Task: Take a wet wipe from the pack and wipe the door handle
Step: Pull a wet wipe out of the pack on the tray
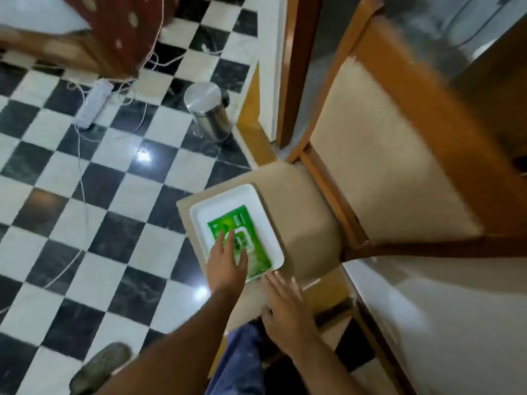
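A green wet wipe pack (242, 232) lies flat in a white tray (216, 203) on the beige seat of a wooden chair. My left hand (226, 262) rests on the near end of the pack, fingers spread across its lid flap. Just below the tray's near corner, my right hand (285, 306) hovers over the seat edge with fingers apart and nothing in it. No door handle is in view.
The chair (385, 172) has a tall padded back to the right. A wooden door frame (293, 67) stands behind it. A steel pedal bin (208, 112), a power strip (92, 105) and loose cables lie on the chequered floor. A white surface edge (427, 309) is at lower right.
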